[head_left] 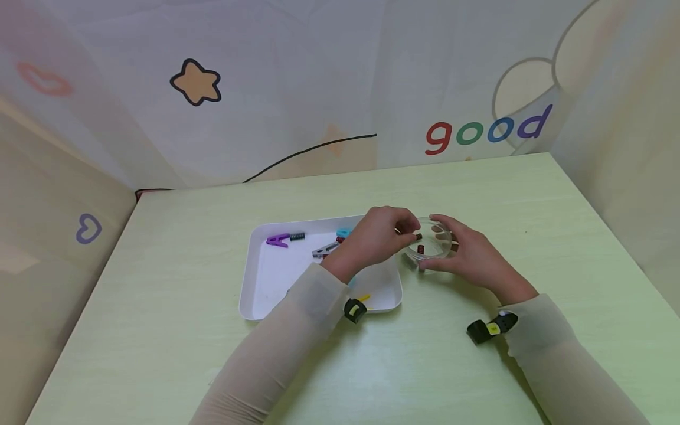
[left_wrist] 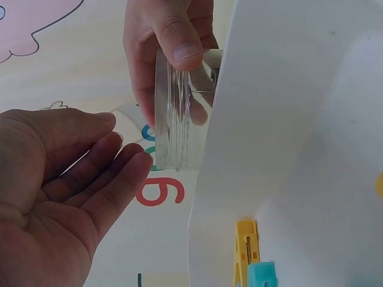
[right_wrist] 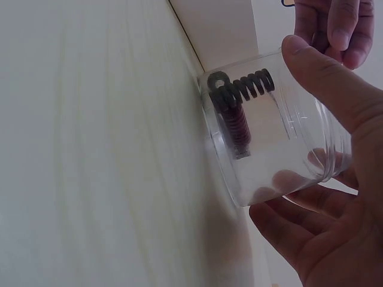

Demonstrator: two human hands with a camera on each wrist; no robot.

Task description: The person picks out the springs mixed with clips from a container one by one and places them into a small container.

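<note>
A clear jar [right_wrist: 287, 161] is gripped by my right hand [head_left: 467, 254], thumb on one side and fingers on the other. Inside it lie a dark coil spring [right_wrist: 254, 84] and a dark red spring [right_wrist: 238, 130] near the bottom. My left hand [head_left: 379, 239] is at the jar's mouth, fingers loosely bent. In the left wrist view, thumb and fingertips stand apart with nothing visible between them. Beside the jar is a white tray [head_left: 255, 283], partly covered by my left forearm. Whether the jar touches the table cannot be told.
In the tray lie a purple clip [head_left: 278, 240], a dark spring [head_left: 297, 236], a grey clip [head_left: 323, 251], a blue clip [head_left: 344, 232] and a yellow clip [left_wrist: 246, 245]. The pale green table [head_left: 175, 283] meets a printed curtain [head_left: 297, 77] at the back.
</note>
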